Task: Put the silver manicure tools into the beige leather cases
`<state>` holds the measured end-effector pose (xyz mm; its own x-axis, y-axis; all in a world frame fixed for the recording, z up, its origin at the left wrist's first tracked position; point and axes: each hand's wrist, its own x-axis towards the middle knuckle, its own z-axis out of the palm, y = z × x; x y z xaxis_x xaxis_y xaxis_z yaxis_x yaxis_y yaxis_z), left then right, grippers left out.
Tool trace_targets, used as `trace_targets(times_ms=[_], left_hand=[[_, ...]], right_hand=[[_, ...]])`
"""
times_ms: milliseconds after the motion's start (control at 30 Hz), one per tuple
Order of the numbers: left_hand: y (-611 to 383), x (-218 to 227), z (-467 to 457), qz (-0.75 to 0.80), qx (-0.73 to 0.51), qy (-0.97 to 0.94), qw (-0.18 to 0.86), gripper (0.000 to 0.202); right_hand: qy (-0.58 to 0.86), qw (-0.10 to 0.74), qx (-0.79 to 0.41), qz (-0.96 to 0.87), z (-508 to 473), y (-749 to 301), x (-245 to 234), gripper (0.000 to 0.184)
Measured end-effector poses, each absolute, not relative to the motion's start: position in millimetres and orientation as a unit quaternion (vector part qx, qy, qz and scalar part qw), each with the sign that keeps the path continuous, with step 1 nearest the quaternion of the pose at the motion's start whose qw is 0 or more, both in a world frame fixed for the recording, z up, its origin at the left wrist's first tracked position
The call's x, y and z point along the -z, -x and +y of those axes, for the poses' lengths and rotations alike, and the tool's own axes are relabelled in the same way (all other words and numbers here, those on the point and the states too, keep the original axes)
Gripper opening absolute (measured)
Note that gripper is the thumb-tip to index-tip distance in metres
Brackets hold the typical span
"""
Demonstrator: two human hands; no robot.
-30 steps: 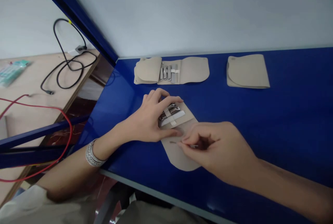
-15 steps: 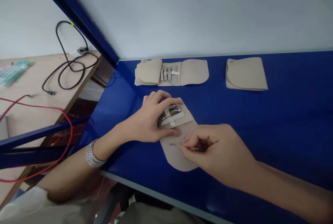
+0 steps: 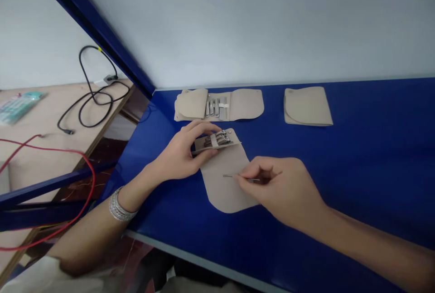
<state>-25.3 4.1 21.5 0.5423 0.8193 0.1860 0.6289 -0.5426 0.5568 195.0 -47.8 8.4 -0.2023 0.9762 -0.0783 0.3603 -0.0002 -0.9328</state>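
Left hand [image 3: 180, 157]: fingers curled close together over the far panel of the case [image 3: 224, 188], thumb at the panel's near edge. The panel is gripped and looks tilted, with its near edge raised off the flap. Steel tools [image 3: 217, 139] sit under pale straps on this panel.

Case position: on the blue table [image 3: 367, 161], left of centre, between the two hands. Its long flap lies flat and runs from the panel toward the near edge, ending in a rounded tip.

Right hand [image 3: 283, 188]: thumb and forefinger pinch a thin metal pick [image 3: 231, 176], and the other fingers are folded in. The pick lies about level over the middle of the flap, tip pointing left. Cannot tell whether the tip touches the flap. The hand covers the flap's right edge.

Surroundings:
- Second case [image 3: 244, 104], open, just beyond the left hand on the far side. It has tools in the middle and a flap out to each side.
- Third case [image 3: 307, 106], folded shut, to the right of the second and apart from it.
- Beaded bracelet [image 3: 118, 204] on the left wrist.
- Wooden bench [image 3: 41, 125] left of the table, carrying a black cable [image 3: 91, 98], a red wire [image 3: 83, 166] and a teal packet [image 3: 16, 104].
- Blue frame bar [image 3: 91, 25] slanting up and left from the table's far left corner.
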Motion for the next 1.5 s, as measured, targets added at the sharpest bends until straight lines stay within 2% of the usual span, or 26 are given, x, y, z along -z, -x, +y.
trace_targets(times_ms=[167, 433, 700, 1133, 1333, 1500], left_hand=[[24, -21, 5, 0.442, -0.245, -0.83, 0.234, 0.029], [25, -21, 4, 0.506, -0.255, -0.788, 0.242, 0.033], [23, -24, 1, 0.538, -0.281, -0.756, 0.244, 0.031], [17, -24, -7, 0.493, -0.2, -0.699, 0.478, 0.035], [16, -24, -10, 0.487, -0.177, -0.693, 0.502, 0.032], [17, -24, -10, 0.484, -0.172, -0.689, 0.511, 0.033]], right_hand=[[0.542, 0.359, -0.407, -0.641, -42, -200, -5, 0.015], [0.549, 0.384, -0.327, -0.666, -35, -206, -3, 0.015], [0.482, 0.416, -0.343, -0.69, -40, -205, 0, 0.014], [0.496, 0.384, -0.308, -0.715, -38, -207, 0, 0.011], [0.524, 0.388, -0.294, -0.698, -36, -207, -1, 0.01], [0.541, 0.376, -0.334, -0.674, -34, -206, -2, 0.009]])
